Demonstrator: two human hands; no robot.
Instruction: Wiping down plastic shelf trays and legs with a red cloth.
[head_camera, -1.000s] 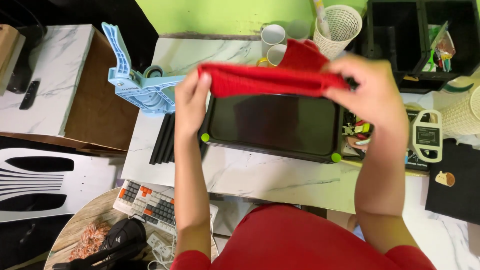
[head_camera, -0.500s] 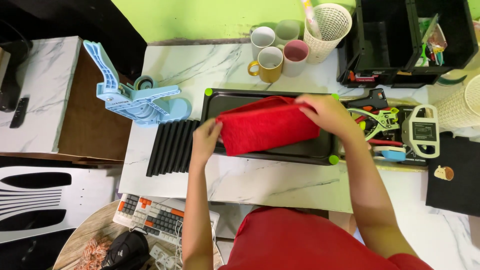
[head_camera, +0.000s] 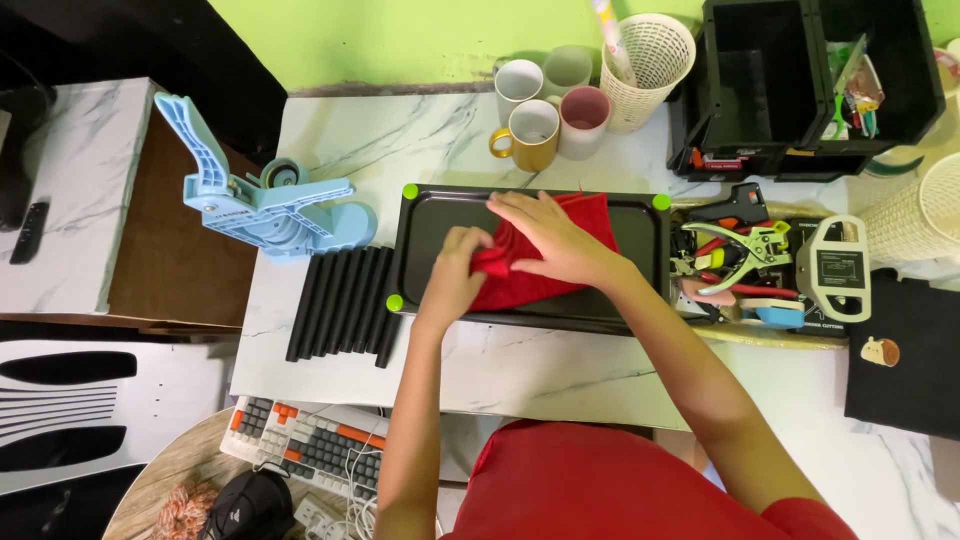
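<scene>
Head view looks straight down on a white marble table (head_camera: 560, 375), and I see both of my hands working inside a black tray (head_camera: 430, 225) with green corner knobs. A red cloth (head_camera: 560, 270) lies bunched in the tray's middle and right part. My left hand (head_camera: 455, 275) is curled shut around the cloth's left edge, pinching a fold of it. My right hand (head_camera: 550, 240) lies flat and spread on top of the cloth, fingers apart, pressing it down rather than gripping it.

Just left of the tray, a row of black ribbed strips (head_camera: 340, 315) lies on the table, touching the tray's side. Further left stands a pale blue tape dispenser (head_camera: 255, 200). Behind the tray sit four mugs (head_camera: 545, 110), one yellow, one pink, two pale, with a white mesh basket (head_camera: 650, 60) beside them. To the right of the tray, a shallow tray of hand tools (head_camera: 745, 260) holds pliers and a white handheld device (head_camera: 835, 270). A black bin (head_camera: 800, 80) sits behind the tools. At the near edge, below the table, I can see a keyboard (head_camera: 310, 445).
</scene>
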